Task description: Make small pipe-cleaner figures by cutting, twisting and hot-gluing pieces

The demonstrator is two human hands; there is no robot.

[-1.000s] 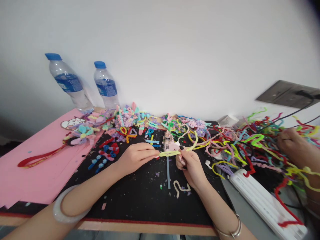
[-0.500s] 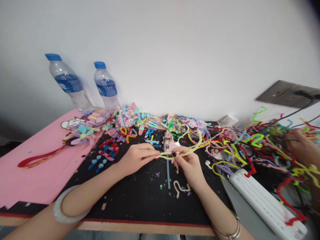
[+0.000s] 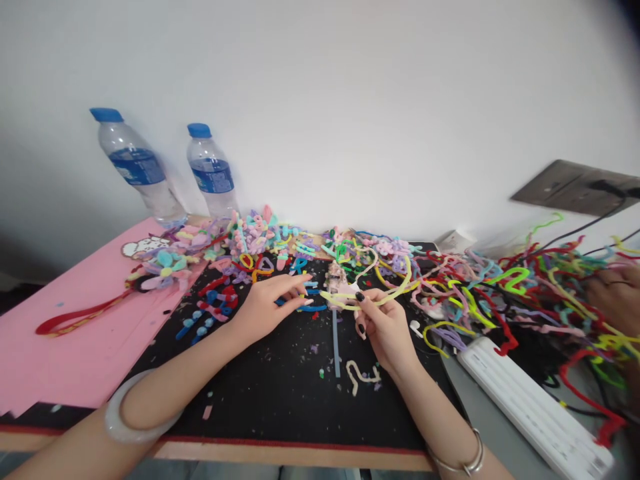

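Pale yellow fuzzy stem (image 3: 340, 295): curved into a long loop, with two strands running leftward; held just right of the frame's centre, above the black red-edged mat (image 3: 260, 407).
Right hand (image 3: 361, 307): pinching the yellow stem between thumb and fingers, right of centre; banded at the wrist with a thin silver bracelet (image 3: 473, 460), lower right.
Left hand (image 3: 273, 303): loosely spread, with a gap between thumb and fingertips, clear of the yellow stem but near its left end; poised by short blue fuzzy pieces (image 3: 316, 309), cannot tell whether touching.
Left forearm: ringed by a thick whitish bangle (image 3: 117, 417), lower left.
Centre of the mat: strewn with small scraps; crossed by a straight grey-blue strip (image 3: 337, 350) and, to its right, a bent cream fuzzy stem (image 3: 354, 380).
Right side: heaped with a multicoloured tangle of fuzzy stems (image 3: 480, 280), behind a long white power strip (image 3: 535, 407); reached into at the right edge by another person's hand (image 3: 613, 297), blurred.
Left side: covered with pink sheets (image 3: 75, 280), under a red looped strap (image 3: 83, 317).
Upper left: lined with two clear blue-capped plastic bottles (image 3: 214, 175), standing near the white wall (image 3: 350, 120).
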